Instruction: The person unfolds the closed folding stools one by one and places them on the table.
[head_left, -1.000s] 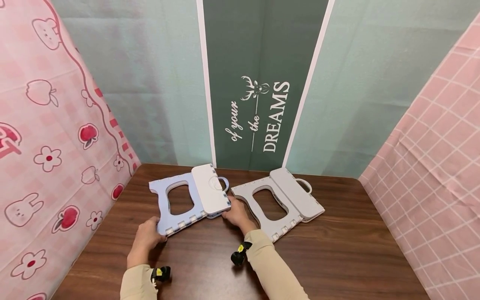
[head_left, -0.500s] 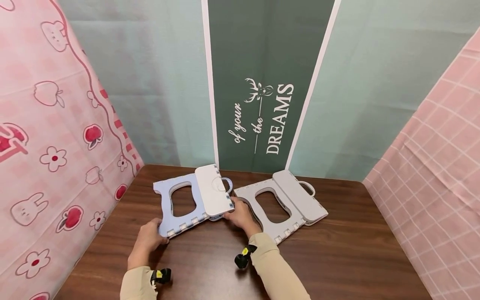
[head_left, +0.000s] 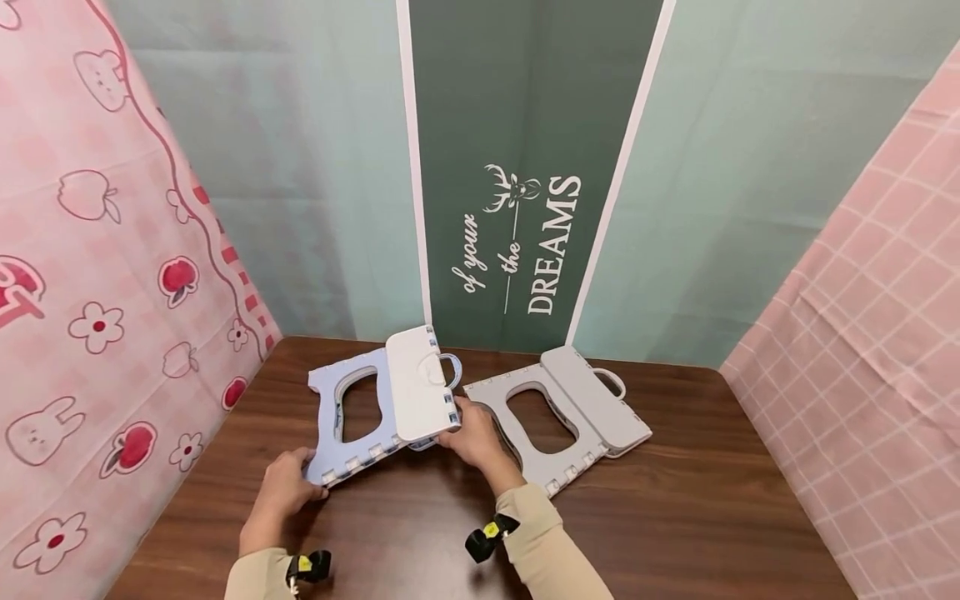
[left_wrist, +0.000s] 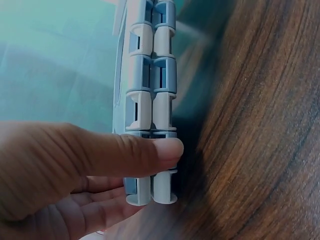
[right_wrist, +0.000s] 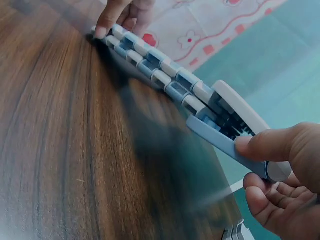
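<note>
A folded blue-and-white folding stool [head_left: 423, 387] is held between both hands, close over the wooden table, at left centre in the head view. My left hand [head_left: 281, 487] grips its near left corner, the thumb lying across the hinged edge [left_wrist: 152, 110] in the left wrist view. At the near corner of the white seat panel, my right hand [right_wrist: 287, 170] pinches the stool with the thumb on the blue strip and fingers on the other side. A folded grey folding stool [head_left: 588, 396] lies on the table just right of my right hand.
Brown wooden table [head_left: 675, 517] under everything. A green curtain [head_left: 525, 100] with white lettering hangs along its back edge. Pink patterned cloth [head_left: 97, 250] stands on the left, and pink checked cloth [head_left: 885, 333] on the right.
The blue-and-white stool has tilted slightly, its far edge coming up, and the left hand has shifted a little toward me with it. Both hands keep their hold. The grey stool stays put.
</note>
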